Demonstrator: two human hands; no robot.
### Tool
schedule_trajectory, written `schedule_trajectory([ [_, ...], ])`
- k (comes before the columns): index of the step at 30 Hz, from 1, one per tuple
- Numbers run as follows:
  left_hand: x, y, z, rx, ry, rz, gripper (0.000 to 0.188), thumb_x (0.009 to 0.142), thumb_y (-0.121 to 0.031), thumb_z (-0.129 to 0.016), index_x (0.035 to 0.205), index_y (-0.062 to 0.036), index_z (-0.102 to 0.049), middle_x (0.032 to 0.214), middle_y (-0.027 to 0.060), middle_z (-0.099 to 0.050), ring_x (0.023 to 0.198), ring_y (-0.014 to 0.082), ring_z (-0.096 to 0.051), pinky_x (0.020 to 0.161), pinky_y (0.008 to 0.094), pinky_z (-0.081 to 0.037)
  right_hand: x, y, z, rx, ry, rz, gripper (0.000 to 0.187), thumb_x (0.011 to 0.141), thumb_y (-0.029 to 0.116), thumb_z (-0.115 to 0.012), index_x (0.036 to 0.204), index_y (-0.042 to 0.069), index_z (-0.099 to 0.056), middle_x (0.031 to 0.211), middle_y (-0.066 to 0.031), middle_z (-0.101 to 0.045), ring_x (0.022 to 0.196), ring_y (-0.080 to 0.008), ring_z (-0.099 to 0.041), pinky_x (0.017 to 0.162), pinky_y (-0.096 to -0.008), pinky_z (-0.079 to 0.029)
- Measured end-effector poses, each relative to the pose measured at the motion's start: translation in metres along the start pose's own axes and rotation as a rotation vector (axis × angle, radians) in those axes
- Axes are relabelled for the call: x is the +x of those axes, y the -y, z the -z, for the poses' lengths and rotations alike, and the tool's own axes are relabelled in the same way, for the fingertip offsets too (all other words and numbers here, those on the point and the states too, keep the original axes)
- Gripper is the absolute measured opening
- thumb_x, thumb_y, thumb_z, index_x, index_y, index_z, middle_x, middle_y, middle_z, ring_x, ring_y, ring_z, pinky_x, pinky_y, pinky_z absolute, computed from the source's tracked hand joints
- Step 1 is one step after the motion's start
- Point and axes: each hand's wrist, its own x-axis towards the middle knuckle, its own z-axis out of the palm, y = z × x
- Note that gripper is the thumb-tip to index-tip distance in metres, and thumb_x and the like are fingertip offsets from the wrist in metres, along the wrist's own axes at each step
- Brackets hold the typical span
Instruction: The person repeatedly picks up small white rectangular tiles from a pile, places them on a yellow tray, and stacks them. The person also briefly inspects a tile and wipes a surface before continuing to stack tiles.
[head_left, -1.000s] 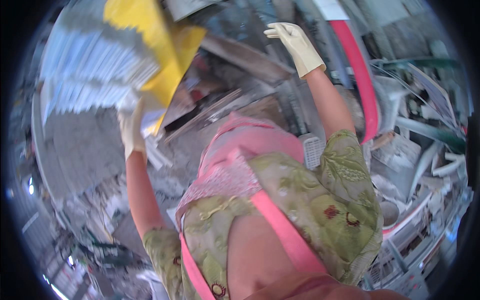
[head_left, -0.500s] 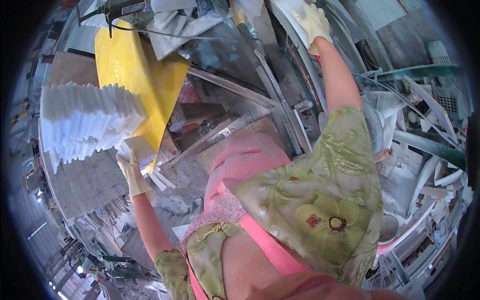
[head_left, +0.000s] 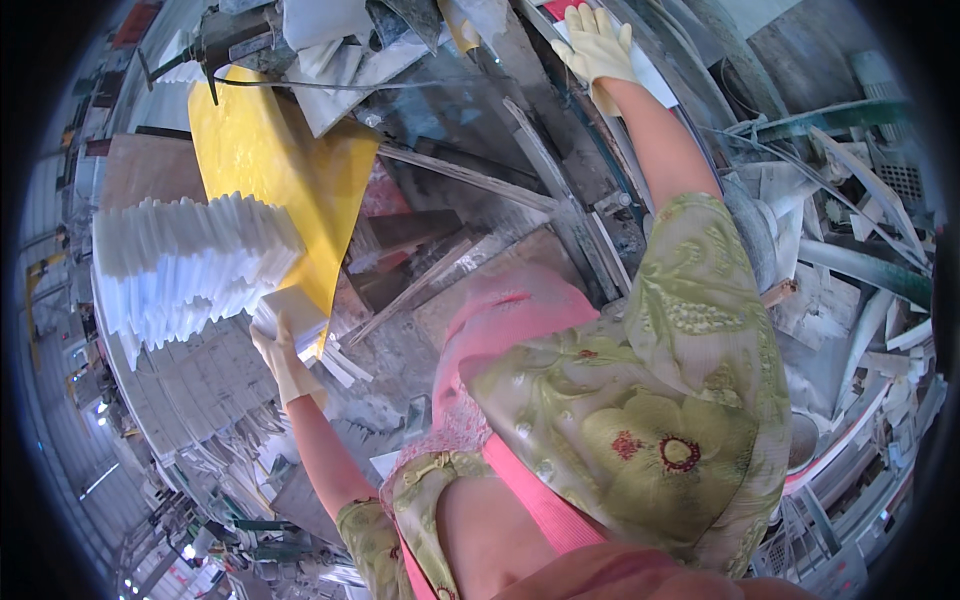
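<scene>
On bench (head_left: 190, 390), wht strips (head_left: 200, 255), L hand (head_left: 276, 350) w/ wht slabs (head_left: 294, 308)

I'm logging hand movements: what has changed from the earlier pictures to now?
The right hand has moved rightward to the white piece; red now shows beyond that piece, instead of on its near side. Whether the hand presses down is unclear. The left hand stays at the small white slab stack beside the yellow sheet.
</scene>
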Motion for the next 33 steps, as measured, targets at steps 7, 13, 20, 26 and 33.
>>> schedule_trajectory([
  [7,0.007,-0.002,-0.013,-0.062,-0.065,-0.039,0.102,0.078,-0.052,-0.082,0.152,0.0029,-0.038,0.15,0.0238,-0.045,0.136,0.036,-0.047,0.113,0.0434,-0.039,-0.089,-0.043,0.038,0.009,0.124,0.098,0.067,0.102,0.047,-0.052,0.159,0.017,-0.034,0.165,-0.0077,-0.032,0.151,-0.0288,-0.03,0.122,-0.0544,-0.024],
  [13,-0.025,-0.044,-0.005,-0.169,0.009,-0.029,0.09,0.08,-0.048,-0.082,0.145,0.0024,-0.046,0.143,0.0209,-0.05,0.127,0.0309,-0.053,0.105,0.0428,-0.045,-0.163,-0.131,0.099,0.229,0.272,0.342,0.072,0.09,0.022,-0.069,0.155,0.011,-0.04,0.16,-0.0158,-0.039,0.141,-0.0336,-0.045,0.117,-0.038,-0.036],
  [20,-0.045,-0.069,-0.004,-0.341,0.031,0.05,0.086,0.084,-0.04,-0.082,0.147,0.0029,-0.041,0.142,0.0185,-0.051,0.125,0.0283,-0.054,0.104,0.0404,-0.047,-0.222,-0.088,0.076,-0.167,0.031,0.173,0.082,0.084,0.016,-0.07,0.156,0.009,-0.032,0.159,-0.0119,-0.04,0.147,-0.027,-0.038,0.12,-0.0498,-0.032],
  [26,-0.036,-0.067,-0.002,-0.325,0.098,-0.001,0.085,0.086,-0.037,-0.081,0.148,0.0029,-0.039,0.143,0.0175,-0.051,0.124,0.0274,-0.054,0.106,0.0398,-0.045,-0.209,-0.086,0.075,-0.206,0.041,0.096,0.063,0.088,0.01,-0.062,0.147,0.006,-0.043,0.148,-0.016,-0.052,0.137,-0.03,-0.051,0.116,-0.0432,-0.039],
  [33,-0.041,-0.062,-0.004,-0.432,0.096,0.017,0.082,0.088,-0.035,-0.08,0.148,0.0018,-0.039,0.142,0.0162,-0.049,0.126,0.0262,-0.052,0.105,0.0394,-0.045,-0.152,-0.105,0.083,-0.088,-0.123,0.261,0.071,0.088,0.035,-0.066,0.146,0.0,-0.045,0.142,-0.0169,-0.056,0.134,-0.0336,-0.052,0.113,-0.0459,-0.04],
])
